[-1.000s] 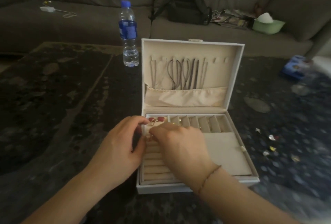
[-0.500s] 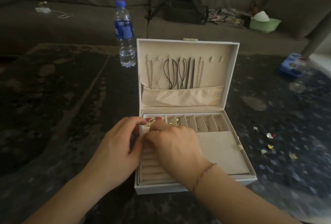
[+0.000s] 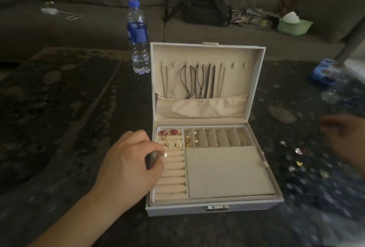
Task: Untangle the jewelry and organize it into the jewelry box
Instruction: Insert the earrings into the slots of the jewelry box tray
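The white jewelry box [image 3: 215, 208] stands open on the dark table. Necklace cords [image 3: 195, 81] hang inside its lid. Red earrings [image 3: 170, 132] and two gold rose earrings [image 3: 174, 143] sit in the ring rolls at the tray's top left. Gold pieces [image 3: 189, 141] lie in the slots beside them. My left hand [image 3: 128, 162] rests at the box's left edge with curled fingers, pinching a pearl earring [image 3: 164, 155]. My right hand [image 3: 344, 138] is blurred, hovering over the table to the right, above several loose earrings [image 3: 298, 158].
A water bottle [image 3: 138, 37] stands behind the box to the left. On the sofa lie a black bag [image 3: 205, 8], magazines and a green tissue box [image 3: 294, 24]. A blue packet [image 3: 325, 71] lies at the far right of the table.
My right hand has left the ring rolls and swung out to the right over the loose earrings. The gold rose earrings now show in the tray. My left hand stays by the box.
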Available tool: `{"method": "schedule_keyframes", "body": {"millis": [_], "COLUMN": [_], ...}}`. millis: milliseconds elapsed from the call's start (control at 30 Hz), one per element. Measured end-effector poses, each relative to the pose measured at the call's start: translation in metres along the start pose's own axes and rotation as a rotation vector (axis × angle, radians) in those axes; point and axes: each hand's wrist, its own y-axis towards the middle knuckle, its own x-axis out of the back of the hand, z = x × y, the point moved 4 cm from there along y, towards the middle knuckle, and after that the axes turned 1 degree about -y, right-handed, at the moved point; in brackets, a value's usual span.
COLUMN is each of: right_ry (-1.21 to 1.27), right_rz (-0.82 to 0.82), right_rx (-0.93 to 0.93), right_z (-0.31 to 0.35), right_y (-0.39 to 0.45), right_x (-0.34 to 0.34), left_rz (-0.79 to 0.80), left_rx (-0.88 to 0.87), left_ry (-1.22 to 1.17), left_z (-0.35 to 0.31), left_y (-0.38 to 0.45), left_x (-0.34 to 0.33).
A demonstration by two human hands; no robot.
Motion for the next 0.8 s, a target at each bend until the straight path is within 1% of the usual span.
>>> {"method": "schedule_keyframes", "body": {"millis": [33,100,167,267,400,500,633,733,800], "right_ry": [-0.008,0.049,0.033,0.009,-0.025,-0.089,-0.083,-0.066,-0.087], "right_rz": [0.075,0.186,0.263,0.344,0.347,0.393,0.421,0.442,0.421], "right_rx": [-0.029,-0.142,-0.139,-0.076,0.018,0.071,0.091,0.047,0.052], "right_z": [-0.021,-0.025,-0.023,-0.014,-0.001,0.007,0.011,0.011,0.017], "right_y": [0.004,0.002,0.0,-0.001,-0.005,-0.007,-0.009,-0.008,-0.008], "right_x": [-0.006,-0.009,-0.016,-0.027,-0.034,-0.036,-0.037,-0.038,-0.032], "left_rz": [0.005,0.024,0.048,0.071,0.075,0.08,0.088,0.079,0.068], "left_rx": [0.002,0.017,0.031,0.003,0.03,0.0,-0.024,-0.02,-0.017], "left_ry": [0.015,0.044,0.057,0.11,0.105,0.091,0.058,0.03,0.013], "left_z": [0.0,0.0,0.0,-0.005,-0.004,-0.005,-0.008,-0.009,-0.01], "left_y": [0.001,0.002,0.004,0.007,0.005,0.002,0.001,0.001,0.002], "left_x": [0.0,-0.001,-0.001,-0.002,-0.004,-0.006,-0.006,-0.005,-0.005]}}
